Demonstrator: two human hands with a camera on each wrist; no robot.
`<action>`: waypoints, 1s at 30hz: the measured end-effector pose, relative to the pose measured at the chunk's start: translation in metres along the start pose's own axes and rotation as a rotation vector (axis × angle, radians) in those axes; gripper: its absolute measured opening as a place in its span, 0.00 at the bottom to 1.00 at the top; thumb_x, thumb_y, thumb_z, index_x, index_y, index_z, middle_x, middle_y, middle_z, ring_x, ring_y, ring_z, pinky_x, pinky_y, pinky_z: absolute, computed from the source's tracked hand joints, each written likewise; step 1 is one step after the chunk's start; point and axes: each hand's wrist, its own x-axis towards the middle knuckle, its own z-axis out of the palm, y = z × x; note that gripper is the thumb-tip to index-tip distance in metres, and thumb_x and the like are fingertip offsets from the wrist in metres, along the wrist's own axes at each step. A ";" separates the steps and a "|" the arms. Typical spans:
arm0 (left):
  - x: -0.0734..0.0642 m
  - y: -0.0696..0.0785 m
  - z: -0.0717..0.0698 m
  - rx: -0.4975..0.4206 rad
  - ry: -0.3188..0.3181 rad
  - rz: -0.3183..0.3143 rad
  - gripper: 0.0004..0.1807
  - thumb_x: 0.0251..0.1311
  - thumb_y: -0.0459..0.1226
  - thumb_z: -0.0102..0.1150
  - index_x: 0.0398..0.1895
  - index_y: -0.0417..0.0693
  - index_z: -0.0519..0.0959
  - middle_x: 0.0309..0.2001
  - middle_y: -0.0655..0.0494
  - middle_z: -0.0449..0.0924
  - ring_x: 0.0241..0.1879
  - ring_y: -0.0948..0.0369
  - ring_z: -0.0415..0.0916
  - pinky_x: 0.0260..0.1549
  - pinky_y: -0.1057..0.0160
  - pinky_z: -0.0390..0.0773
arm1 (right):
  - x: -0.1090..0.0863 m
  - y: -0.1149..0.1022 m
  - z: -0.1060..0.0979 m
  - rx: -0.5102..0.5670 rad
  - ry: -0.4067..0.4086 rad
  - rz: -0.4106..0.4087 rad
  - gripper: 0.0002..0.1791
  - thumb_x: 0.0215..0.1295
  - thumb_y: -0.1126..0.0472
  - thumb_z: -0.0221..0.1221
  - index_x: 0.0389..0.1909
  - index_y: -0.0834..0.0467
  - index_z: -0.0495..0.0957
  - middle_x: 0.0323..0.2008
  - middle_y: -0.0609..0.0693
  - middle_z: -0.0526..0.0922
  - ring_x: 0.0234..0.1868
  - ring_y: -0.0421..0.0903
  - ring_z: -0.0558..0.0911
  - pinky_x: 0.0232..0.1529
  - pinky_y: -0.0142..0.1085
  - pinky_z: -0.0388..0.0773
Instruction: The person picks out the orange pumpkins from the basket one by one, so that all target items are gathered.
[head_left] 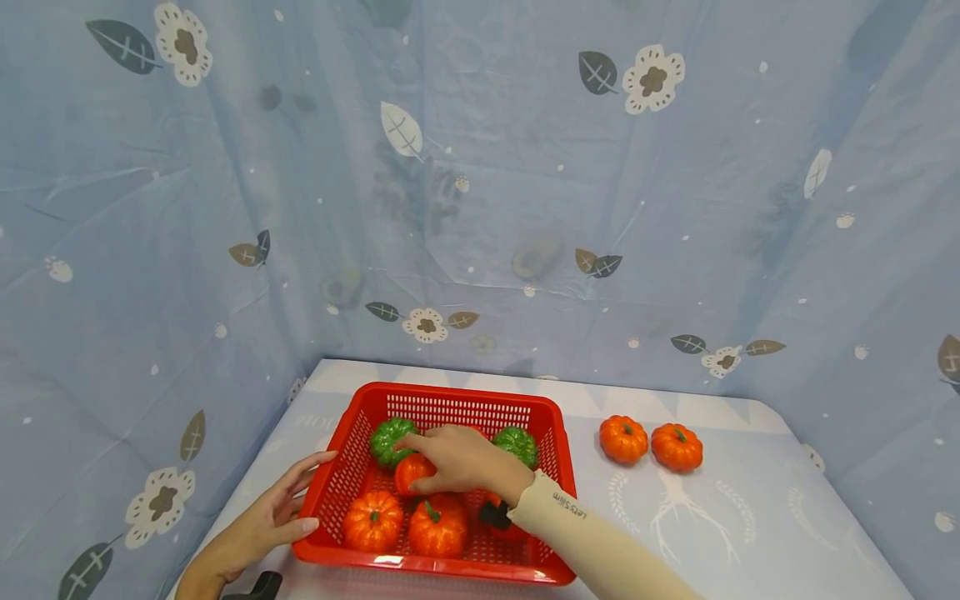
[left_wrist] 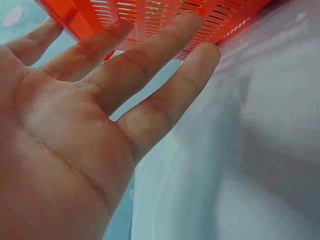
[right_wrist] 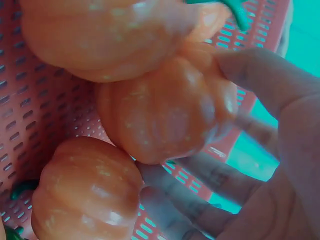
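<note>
A red perforated plastic basket (head_left: pixel 465 395) stands on the table with several small toy pumpkins inside. My right hand (head_left: pixel 471 460) reaches into it and grips an orange pumpkin (head_left: pixel 413 473), thumb on one side and fingers on the other; that pumpkin (right_wrist: pixel 165 112) also shows between thumb and fingers in the right wrist view. Near it are a green pumpkin (head_left: pixel 392 442) at the left, another green pumpkin (head_left: pixel 516 445) at the right, and orange pumpkins in front (head_left: pixel 372 521). Fingers spread, my left hand (head_left: pixel 255 523) touches the basket's left side. The right forearm partly hides the basket's contents.
Two orange pumpkins, a left one (head_left: pixel 623 439) and a right one (head_left: pixel 677 447), lie on the white patterned table (head_left: pixel 720 508) right of the basket. A blue flowered curtain (head_left: pixel 510 200) encloses the table at the back and sides.
</note>
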 end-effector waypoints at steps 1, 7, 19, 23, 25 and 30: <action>0.000 0.000 0.000 0.000 -0.002 0.001 0.45 0.68 0.38 0.59 0.82 0.52 0.47 0.78 0.30 0.46 0.69 0.35 0.64 0.54 0.50 0.82 | 0.000 -0.001 0.000 -0.029 0.002 -0.017 0.30 0.68 0.42 0.65 0.69 0.36 0.73 0.45 0.42 0.83 0.42 0.40 0.82 0.38 0.32 0.81; 0.001 0.002 0.001 -0.006 0.000 -0.001 0.42 0.69 0.37 0.58 0.82 0.55 0.48 0.78 0.32 0.46 0.69 0.36 0.64 0.54 0.51 0.83 | 0.001 -0.007 -0.001 -0.247 0.007 -0.143 0.18 0.77 0.47 0.56 0.63 0.27 0.78 0.43 0.41 0.80 0.31 0.36 0.73 0.24 0.26 0.70; 0.001 0.003 -0.001 -0.012 -0.012 -0.006 0.42 0.69 0.37 0.58 0.82 0.58 0.49 0.78 0.32 0.47 0.68 0.37 0.65 0.56 0.48 0.81 | -0.005 -0.001 -0.013 -0.071 -0.199 -0.081 0.42 0.58 0.66 0.73 0.65 0.25 0.72 0.64 0.42 0.70 0.59 0.45 0.74 0.55 0.34 0.77; 0.001 0.003 -0.001 -0.011 -0.010 -0.010 0.43 0.69 0.38 0.58 0.82 0.55 0.48 0.78 0.31 0.46 0.68 0.36 0.65 0.56 0.49 0.81 | -0.003 -0.002 -0.007 -0.131 -0.159 -0.091 0.43 0.59 0.69 0.73 0.66 0.26 0.71 0.69 0.42 0.69 0.62 0.50 0.76 0.46 0.32 0.81; 0.001 0.001 0.000 -0.010 -0.003 -0.016 0.44 0.69 0.38 0.59 0.82 0.55 0.48 0.79 0.32 0.45 0.68 0.36 0.65 0.55 0.49 0.82 | -0.002 -0.002 -0.005 -0.167 -0.142 -0.109 0.43 0.59 0.69 0.73 0.66 0.27 0.71 0.69 0.41 0.69 0.62 0.51 0.77 0.47 0.33 0.81; 0.001 -0.002 0.000 -0.007 0.008 -0.023 0.44 0.68 0.39 0.60 0.82 0.56 0.47 0.79 0.33 0.44 0.68 0.36 0.65 0.55 0.49 0.82 | -0.001 0.001 -0.006 -0.208 -0.102 -0.162 0.41 0.55 0.61 0.77 0.65 0.33 0.70 0.66 0.36 0.72 0.55 0.44 0.78 0.53 0.31 0.77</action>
